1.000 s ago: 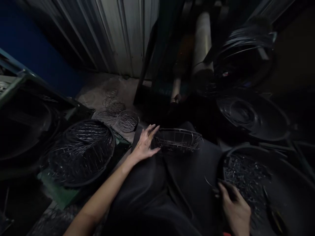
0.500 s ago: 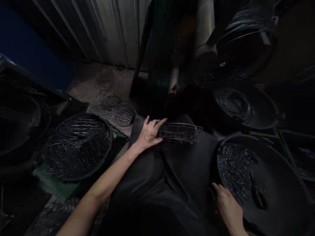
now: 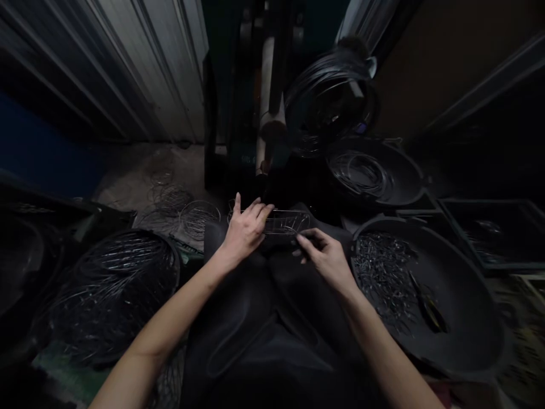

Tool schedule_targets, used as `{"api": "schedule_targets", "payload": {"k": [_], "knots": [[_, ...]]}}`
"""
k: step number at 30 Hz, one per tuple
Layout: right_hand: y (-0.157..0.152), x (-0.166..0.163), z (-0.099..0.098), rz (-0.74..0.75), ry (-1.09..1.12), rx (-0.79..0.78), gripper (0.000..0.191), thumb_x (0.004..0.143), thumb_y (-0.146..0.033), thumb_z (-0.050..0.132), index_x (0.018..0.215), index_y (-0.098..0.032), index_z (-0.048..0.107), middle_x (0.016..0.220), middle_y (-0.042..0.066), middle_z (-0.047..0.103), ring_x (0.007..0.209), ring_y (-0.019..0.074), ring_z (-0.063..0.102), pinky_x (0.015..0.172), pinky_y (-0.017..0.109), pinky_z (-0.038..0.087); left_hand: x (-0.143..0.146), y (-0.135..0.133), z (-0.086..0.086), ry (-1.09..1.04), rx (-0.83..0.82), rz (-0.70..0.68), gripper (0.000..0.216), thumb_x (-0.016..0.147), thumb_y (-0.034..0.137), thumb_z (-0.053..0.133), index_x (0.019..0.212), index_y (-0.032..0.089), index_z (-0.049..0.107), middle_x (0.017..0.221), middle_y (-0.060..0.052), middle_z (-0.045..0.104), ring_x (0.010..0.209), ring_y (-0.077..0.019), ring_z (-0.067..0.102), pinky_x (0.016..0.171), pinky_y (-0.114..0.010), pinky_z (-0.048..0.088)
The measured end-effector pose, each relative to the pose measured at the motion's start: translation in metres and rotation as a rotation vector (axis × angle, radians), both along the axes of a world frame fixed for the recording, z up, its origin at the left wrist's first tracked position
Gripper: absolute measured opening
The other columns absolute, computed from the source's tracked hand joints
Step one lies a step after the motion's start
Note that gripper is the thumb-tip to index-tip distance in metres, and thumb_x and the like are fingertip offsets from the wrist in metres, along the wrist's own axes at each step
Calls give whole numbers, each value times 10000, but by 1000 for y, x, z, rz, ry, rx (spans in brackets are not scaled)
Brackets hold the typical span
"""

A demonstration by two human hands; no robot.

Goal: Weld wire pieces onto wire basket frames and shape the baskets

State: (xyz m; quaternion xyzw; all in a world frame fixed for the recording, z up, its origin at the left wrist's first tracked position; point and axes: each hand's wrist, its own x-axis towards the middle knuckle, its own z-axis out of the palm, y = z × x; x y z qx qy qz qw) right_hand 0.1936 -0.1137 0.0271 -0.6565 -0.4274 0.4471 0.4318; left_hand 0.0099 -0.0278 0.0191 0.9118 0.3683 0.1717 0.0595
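Observation:
A small wire basket [image 3: 284, 222] rests on my dark-clothed lap. My left hand [image 3: 244, 232] lies over its left end, fingers curled round the rim wires. My right hand [image 3: 324, 257] is at the basket's right side with thumb and forefinger pinched together; what they pinch is too small and dark to name. To the right, a black basin [image 3: 464, 335] is filled with short wire pieces [image 3: 383, 271], and pliers [image 3: 428, 309] lie in it.
A big black basin of long bent wires [image 3: 114, 284] stands at the left. Round wire pieces [image 3: 196, 218] lie on the floor ahead. A wire coil on a reel [image 3: 332, 102], a basin of coiled wire [image 3: 366, 170] and a corrugated metal wall [image 3: 140, 68] are beyond.
My right hand has come up from the rim of the right basin to the basket's right side. My left hand stayed on the basket. The view has swung to the right.

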Motion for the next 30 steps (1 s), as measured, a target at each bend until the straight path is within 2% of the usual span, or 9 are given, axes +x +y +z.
{"api": "schedule_targets", "payload": {"k": [3, 5, 10, 13, 22, 30], "knots": [[13, -6, -4, 0, -211, 78, 301, 758, -462, 622, 813, -169, 667, 809, 42, 681, 718, 174, 632, 647, 273, 483, -4, 4, 4, 10, 23, 22, 575, 735, 124, 550, 1288, 118, 392, 1200, -136, 566, 1251, -279, 447, 1133, -596, 64], [18, -9, -4, -15, -265, 100, 270, 765, -439, 622, 810, -178, 680, 817, 36, 689, 752, 178, 629, 705, 284, 478, -7, 8, 5, 6, 26, 19, 581, 737, 141, 566, 1290, 123, 388, 1208, -133, 563, 1240, -277, 459, 1136, -592, 74], [38, -18, -4, -40, -60, 77, 318, 722, -481, 656, 782, -169, 643, 728, 30, 675, 655, 176, 637, 596, 266, 496, -12, 15, 5, -23, 42, 6, 611, 732, 145, 579, 1307, 140, 373, 1224, -133, 557, 1244, -288, 457, 1136, -597, 91], [50, -26, -8, -50, 25, 91, 326, 718, -497, 655, 764, -176, 615, 722, 22, 666, 638, 176, 640, 589, 272, 511, -13, 18, 6, -39, 37, 26, 592, 737, 146, 571, 1299, 151, 384, 1218, -129, 565, 1244, -280, 461, 1139, -587, 110], [62, -55, -20, -199, -354, 372, 236, 838, -406, 548, 847, -186, 633, 805, 27, 674, 723, 157, 609, 693, 260, 466, -23, 36, 4, -159, 4, 41, 609, 722, 188, 612, 1277, 148, 363, 1227, -101, 570, 1243, -249, 466, 1158, -534, 116], [82, -59, -29, -203, -414, 478, 194, 864, -358, 526, 876, -187, 619, 848, 38, 665, 784, 167, 614, 760, 281, 463, -22, 52, 0, -251, -3, 70, 588, 701, 151, 615, 1243, 159, 388, 1213, -104, 579, 1246, -244, 466, 1143, -515, 194]]}}
